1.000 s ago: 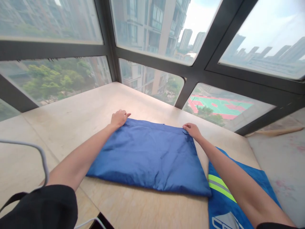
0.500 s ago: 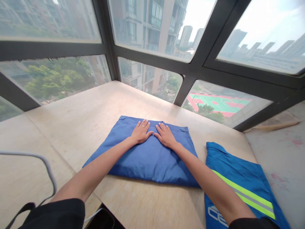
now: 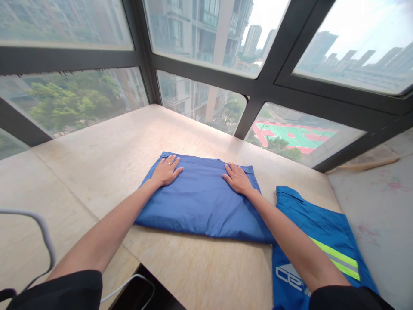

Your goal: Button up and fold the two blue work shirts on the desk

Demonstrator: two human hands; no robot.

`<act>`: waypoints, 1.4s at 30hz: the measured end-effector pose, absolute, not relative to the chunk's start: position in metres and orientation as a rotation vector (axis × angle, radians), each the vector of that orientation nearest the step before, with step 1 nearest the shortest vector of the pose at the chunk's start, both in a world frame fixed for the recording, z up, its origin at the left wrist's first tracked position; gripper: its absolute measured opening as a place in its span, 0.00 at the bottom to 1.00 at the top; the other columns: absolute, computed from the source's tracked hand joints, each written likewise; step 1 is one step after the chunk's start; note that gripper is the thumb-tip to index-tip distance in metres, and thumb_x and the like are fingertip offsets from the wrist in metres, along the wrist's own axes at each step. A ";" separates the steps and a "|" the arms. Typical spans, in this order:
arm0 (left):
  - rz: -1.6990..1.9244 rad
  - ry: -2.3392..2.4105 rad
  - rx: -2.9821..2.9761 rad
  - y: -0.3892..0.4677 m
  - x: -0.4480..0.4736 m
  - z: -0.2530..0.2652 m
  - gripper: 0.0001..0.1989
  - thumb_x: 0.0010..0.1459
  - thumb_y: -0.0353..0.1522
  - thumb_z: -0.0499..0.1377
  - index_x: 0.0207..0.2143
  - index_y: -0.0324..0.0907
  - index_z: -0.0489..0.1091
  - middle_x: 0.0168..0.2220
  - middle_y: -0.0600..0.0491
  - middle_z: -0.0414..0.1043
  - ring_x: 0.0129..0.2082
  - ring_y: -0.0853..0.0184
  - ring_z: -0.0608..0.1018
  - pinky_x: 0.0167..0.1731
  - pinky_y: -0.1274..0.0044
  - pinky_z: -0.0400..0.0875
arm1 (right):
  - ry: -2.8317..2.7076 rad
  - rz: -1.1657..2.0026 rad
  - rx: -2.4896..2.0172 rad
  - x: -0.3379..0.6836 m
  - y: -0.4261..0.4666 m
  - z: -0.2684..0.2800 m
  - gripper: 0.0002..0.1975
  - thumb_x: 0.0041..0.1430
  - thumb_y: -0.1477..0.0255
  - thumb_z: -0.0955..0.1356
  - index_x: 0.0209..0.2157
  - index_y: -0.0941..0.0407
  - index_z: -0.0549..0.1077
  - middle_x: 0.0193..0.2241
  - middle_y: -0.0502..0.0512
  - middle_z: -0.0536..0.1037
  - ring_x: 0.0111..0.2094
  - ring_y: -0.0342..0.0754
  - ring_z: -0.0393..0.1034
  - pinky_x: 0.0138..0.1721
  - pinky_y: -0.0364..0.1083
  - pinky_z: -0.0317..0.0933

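Observation:
A blue folded garment (image 3: pixel 200 198) with a buttoned tab near each far corner lies flat on the pale stone-patterned ledge. My left hand (image 3: pixel 166 170) rests on its far left part, palm down, fingers spread, a ring on one finger. Toward the far right corner, my right hand (image 3: pixel 238 177) presses flat on the same cloth, fingers apart, near the right tab. Slight creases run across the front half of the fabric. What kind of garment it is, I cannot tell for certain.
To the right lies another folded blue garment (image 3: pixel 319 232) with a yellow-green and grey stripe and white lettering. Grey window frames (image 3: pixel 200 82) border the ledge (image 3: pixel 90 172). A dark object (image 3: pixel 145 288) with a white cable is at the front; a grey cable (image 3: pixel 45 232) curves at left.
My hands have slid apart over the cloth, the left one toward the left corner and the right one toward the right tab. Both remain flat on the garment.

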State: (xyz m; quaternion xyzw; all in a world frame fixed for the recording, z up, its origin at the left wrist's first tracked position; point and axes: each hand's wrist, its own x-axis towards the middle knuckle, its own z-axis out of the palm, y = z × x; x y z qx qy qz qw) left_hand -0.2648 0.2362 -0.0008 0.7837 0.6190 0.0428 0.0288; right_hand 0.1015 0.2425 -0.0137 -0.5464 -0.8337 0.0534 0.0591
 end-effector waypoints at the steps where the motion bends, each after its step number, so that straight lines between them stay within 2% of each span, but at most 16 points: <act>1: 0.119 1.892 2.431 0.235 -0.269 -0.001 0.36 0.67 0.49 0.37 0.69 0.37 0.51 0.70 0.42 0.47 0.70 0.57 0.49 0.67 0.62 0.43 | -2.534 0.153 -1.645 0.103 0.243 -0.015 0.37 0.69 0.50 0.50 0.68 0.60 0.53 0.69 0.66 0.52 0.69 0.57 0.44 0.68 0.57 0.40; 8: 0.069 1.846 2.506 0.221 -0.301 -0.004 0.34 0.68 0.48 0.38 0.68 0.38 0.52 0.70 0.44 0.46 0.70 0.58 0.51 0.67 0.64 0.44 | -2.519 0.062 -1.584 0.108 0.245 -0.023 0.35 0.69 0.52 0.51 0.67 0.60 0.56 0.68 0.64 0.55 0.68 0.57 0.48 0.67 0.58 0.45; 14: 0.151 1.851 2.509 0.210 -0.321 -0.009 0.32 0.68 0.46 0.38 0.67 0.40 0.56 0.69 0.45 0.52 0.69 0.59 0.55 0.66 0.62 0.49 | -2.372 -0.106 -1.510 0.108 0.235 -0.022 0.25 0.70 0.65 0.53 0.57 0.59 0.71 0.58 0.63 0.71 0.61 0.55 0.63 0.62 0.55 0.56; 17: 0.171 1.854 2.544 0.207 -0.327 -0.005 0.30 0.69 0.43 0.38 0.65 0.39 0.59 0.67 0.44 0.56 0.68 0.59 0.58 0.65 0.64 0.52 | -2.393 -0.205 -1.547 0.104 0.230 -0.014 0.22 0.69 0.70 0.55 0.54 0.61 0.72 0.57 0.65 0.73 0.59 0.56 0.65 0.60 0.54 0.58; 21: 0.056 1.956 2.559 0.202 -0.320 0.014 0.27 0.68 0.41 0.42 0.61 0.36 0.64 0.63 0.39 0.63 0.64 0.55 0.65 0.59 0.62 0.61 | -2.471 -0.243 -1.677 0.088 0.214 0.005 0.20 0.69 0.70 0.57 0.55 0.64 0.69 0.58 0.70 0.70 0.59 0.60 0.64 0.57 0.57 0.59; 25: 0.141 2.163 2.424 0.186 -0.266 0.036 0.27 0.69 0.41 0.40 0.46 0.33 0.73 0.51 0.35 0.74 0.60 0.50 0.69 0.51 0.61 0.68 | -2.481 -0.152 -1.550 0.049 0.172 0.017 0.21 0.70 0.66 0.56 0.56 0.62 0.68 0.59 0.70 0.69 0.60 0.59 0.63 0.59 0.58 0.57; 27: 0.349 2.109 2.424 0.171 -0.224 0.037 0.28 0.70 0.41 0.39 0.47 0.34 0.73 0.51 0.36 0.74 0.61 0.51 0.69 0.52 0.63 0.68 | -2.507 -0.050 -1.374 0.025 0.144 0.015 0.23 0.71 0.63 0.56 0.58 0.62 0.66 0.60 0.68 0.68 0.62 0.58 0.61 0.60 0.57 0.57; 29: 0.477 1.930 2.507 0.153 -0.184 0.031 0.25 0.70 0.41 0.40 0.50 0.36 0.72 0.56 0.38 0.71 0.63 0.53 0.66 0.55 0.63 0.66 | -2.544 0.027 -1.221 0.006 0.118 0.009 0.25 0.71 0.60 0.57 0.60 0.61 0.64 0.62 0.67 0.66 0.63 0.57 0.59 0.61 0.56 0.56; 33: 0.486 1.796 2.543 0.126 -0.148 0.008 0.24 0.69 0.39 0.43 0.56 0.36 0.68 0.61 0.39 0.66 0.65 0.54 0.63 0.60 0.62 0.60 | -2.595 0.088 -1.211 0.005 0.088 -0.004 0.31 0.70 0.57 0.57 0.65 0.64 0.59 0.64 0.70 0.61 0.67 0.59 0.53 0.64 0.59 0.51; 37: 0.433 1.655 2.585 0.123 -0.179 -0.005 0.27 0.69 0.41 0.43 0.62 0.36 0.63 0.65 0.40 0.59 0.67 0.56 0.61 0.65 0.63 0.54 | -2.724 0.125 -1.213 0.045 0.079 -0.005 0.32 0.70 0.55 0.55 0.67 0.60 0.55 0.68 0.65 0.53 0.69 0.58 0.45 0.67 0.60 0.44; 42: 0.328 1.602 2.593 0.131 -0.243 -0.005 0.28 0.68 0.43 0.42 0.63 0.40 0.63 0.67 0.44 0.58 0.68 0.59 0.59 0.66 0.63 0.52 | -2.857 0.208 -1.213 0.098 0.075 0.003 0.34 0.70 0.53 0.54 0.70 0.54 0.47 0.70 0.60 0.47 0.71 0.56 0.37 0.68 0.61 0.40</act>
